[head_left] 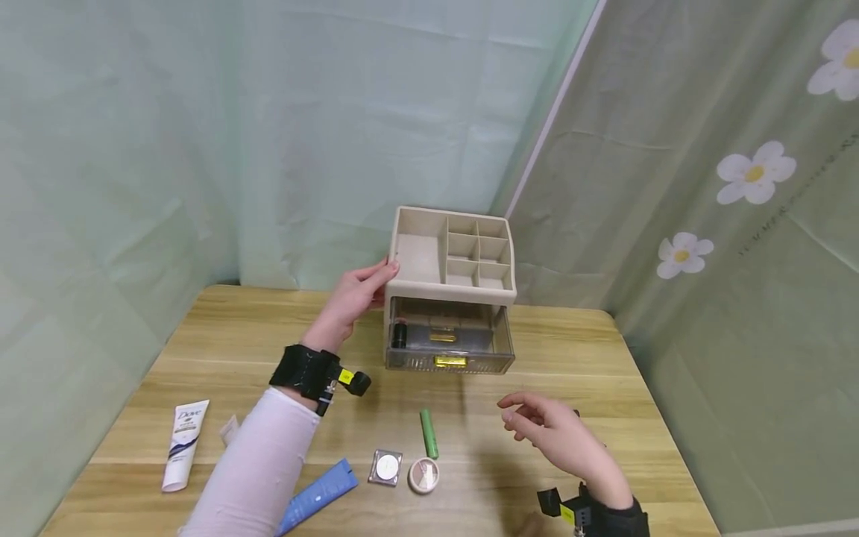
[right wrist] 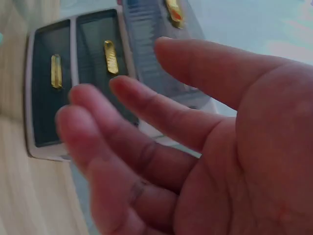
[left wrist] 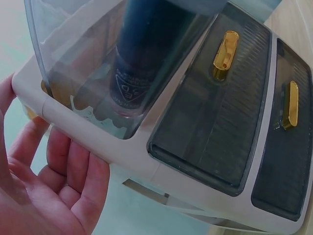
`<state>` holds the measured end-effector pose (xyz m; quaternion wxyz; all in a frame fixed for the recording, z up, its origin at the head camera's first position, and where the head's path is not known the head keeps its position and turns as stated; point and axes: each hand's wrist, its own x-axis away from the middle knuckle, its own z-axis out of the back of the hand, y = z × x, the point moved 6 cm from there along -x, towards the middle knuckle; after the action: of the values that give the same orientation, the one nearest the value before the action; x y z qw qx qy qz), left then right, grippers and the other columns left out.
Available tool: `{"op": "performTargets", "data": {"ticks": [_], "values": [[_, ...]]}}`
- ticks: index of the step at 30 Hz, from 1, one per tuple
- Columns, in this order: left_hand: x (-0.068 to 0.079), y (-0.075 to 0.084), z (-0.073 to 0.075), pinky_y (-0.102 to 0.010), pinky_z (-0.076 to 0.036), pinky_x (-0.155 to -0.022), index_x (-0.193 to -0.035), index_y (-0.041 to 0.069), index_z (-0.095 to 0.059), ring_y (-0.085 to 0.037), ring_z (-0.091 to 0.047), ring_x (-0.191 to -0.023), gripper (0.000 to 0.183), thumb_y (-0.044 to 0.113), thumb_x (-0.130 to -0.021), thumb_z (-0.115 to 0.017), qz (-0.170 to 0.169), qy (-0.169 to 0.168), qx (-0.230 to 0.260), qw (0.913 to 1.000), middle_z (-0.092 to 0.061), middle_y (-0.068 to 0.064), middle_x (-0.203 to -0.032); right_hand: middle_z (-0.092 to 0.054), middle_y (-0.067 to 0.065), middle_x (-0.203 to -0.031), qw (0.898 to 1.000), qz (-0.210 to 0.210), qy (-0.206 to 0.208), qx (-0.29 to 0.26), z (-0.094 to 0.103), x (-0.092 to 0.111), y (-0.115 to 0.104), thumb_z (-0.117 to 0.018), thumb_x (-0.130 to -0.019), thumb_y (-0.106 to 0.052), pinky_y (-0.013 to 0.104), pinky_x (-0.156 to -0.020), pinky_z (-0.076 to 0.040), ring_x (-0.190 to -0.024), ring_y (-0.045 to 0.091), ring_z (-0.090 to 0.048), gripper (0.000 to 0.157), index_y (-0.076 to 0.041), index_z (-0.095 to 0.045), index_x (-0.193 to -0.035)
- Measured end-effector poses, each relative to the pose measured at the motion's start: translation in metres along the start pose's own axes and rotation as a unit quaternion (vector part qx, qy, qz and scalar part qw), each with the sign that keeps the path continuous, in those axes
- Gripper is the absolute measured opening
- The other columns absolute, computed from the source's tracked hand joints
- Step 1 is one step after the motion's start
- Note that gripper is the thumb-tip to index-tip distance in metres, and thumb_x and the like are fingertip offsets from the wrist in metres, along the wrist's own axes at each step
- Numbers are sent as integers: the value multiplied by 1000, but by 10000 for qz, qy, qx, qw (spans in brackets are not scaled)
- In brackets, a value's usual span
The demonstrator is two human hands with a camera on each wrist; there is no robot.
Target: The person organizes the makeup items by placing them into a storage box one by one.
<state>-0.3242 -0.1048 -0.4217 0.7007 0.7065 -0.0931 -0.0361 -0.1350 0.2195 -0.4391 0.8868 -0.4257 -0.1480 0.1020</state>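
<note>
A beige desktop drawer organizer (head_left: 452,292) stands at the table's far side, its clear top drawer (head_left: 451,363) pulled out. Inside that drawer a small black tube (head_left: 400,334) stands by the left wall; the left wrist view shows the dark tube (left wrist: 134,73) up close with pale lettering. My left hand (head_left: 356,298) holds the organizer's left side, thumb at the upper rim. My right hand (head_left: 553,436) hovers over the table, right of and nearer than the drawer, fingers loosely bent and holding nothing; the right wrist view shows the bare palm (right wrist: 215,181).
On the table lie a green tube (head_left: 429,434), a round compact (head_left: 424,476), a square compact (head_left: 385,468), a blue tube (head_left: 318,494) and a white Dove tube (head_left: 184,446). A small pale item (head_left: 229,429) is partly behind the left sleeve. Curtains (head_left: 376,112) hang behind.
</note>
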Motion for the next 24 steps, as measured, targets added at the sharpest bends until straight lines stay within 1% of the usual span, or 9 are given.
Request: {"op": "performTargets", "data": {"ticks": [1, 6, 9, 13, 14, 17, 20, 22, 24], "values": [[0, 0, 0, -29, -57, -90, -158, 16, -53, -17, -68, -104, 69, 51, -102, -72, -3, -21, -27, 10000, -69, -20, -137, -73, -5, -101, 10000, 3, -52, 59, -4, -2, 1, -64, -110, -37, 33, -76, -55, -89, 18, -70, 33, -14, -70, -133], [0, 0, 5, -29, -55, -91, -159, 16, -52, -16, -67, -103, 68, 52, -103, -69, 0, 0, -74, 10000, -68, -20, -137, -74, -7, -99, 9988, -6, -274, 394, -37, -19, -4, -63, -109, -42, 36, -77, -54, -88, 14, -69, 35, -17, -71, -133], [1, 0, 8, -30, -55, -90, -158, 16, -52, -16, -66, -101, 68, 52, -103, -69, 17, 69, -87, 9999, -68, -19, -136, -75, -4, -101, 9978, 33, -411, 513, -61, -31, -12, -64, -108, -44, 40, -79, -56, -90, 14, -69, 41, -14, -72, -133], [0, 1, 8, -33, -55, -93, -158, 17, -53, -18, -66, -102, 69, 55, -102, -70, -4, 84, -149, 9999, -69, -18, -135, -74, -2, -98, 9967, -71, -321, 743, -80, -46, -19, -66, -105, -46, 41, -76, -55, -88, 16, -68, 45, -9, -73, -130], [0, 1, 8, -34, -55, -93, -158, 17, -54, -18, -66, -103, 70, 55, -101, -70, -9, 75, -157, 9998, -69, -18, -135, -74, -2, -96, 9962, -119, -250, 824, -83, -49, -19, -67, -104, -45, 40, -74, -54, -86, 16, -67, 44, -8, -74, -126], [0, 0, 6, -35, -55, -94, -157, 17, -54, -19, -66, -104, 70, 55, -101, -71, 0, 75, -157, 9998, -69, -18, -135, -70, -4, -86, 9938, -303, -58, 1070, -90, -57, -17, -69, -102, -41, 37, -65, -50, -74, 14, -62, 32, -11, -77, -110], [1, -1, 4, -33, -55, -92, -157, 17, -54, -19, -66, -103, 70, 55, -101, -71, 12, 75, -159, 9998, -70, -19, -135, -64, -4, -76, 9922, -476, 44, 1149, -95, -62, -14, -73, -100, -34, 34, -58, -43, -64, 14, -54, 20, -15, -75, -94], [0, -2, 2, -32, -55, -91, -157, 17, -54, -19, -66, -103, 69, 54, -101, -71, 15, 67, -120, 9999, -70, -19, -135, -61, -4, -72, 9921, -554, 63, 1120, -99, -63, -13, -76, -98, -31, 33, -55, -41, -61, 15, -52, 17, -15, -73, -91], [0, -2, 1, -31, -55, -90, -157, 17, -54, -18, -66, -103, 69, 54, -101, -72, 7, 71, -80, 9999, -69, -19, -136, -62, -5, -73, 9922, -592, 79, 1098, -103, -65, -13, -78, -96, -29, 32, -55, -41, -61, 14, -53, 15, -16, -72, -91]]}}
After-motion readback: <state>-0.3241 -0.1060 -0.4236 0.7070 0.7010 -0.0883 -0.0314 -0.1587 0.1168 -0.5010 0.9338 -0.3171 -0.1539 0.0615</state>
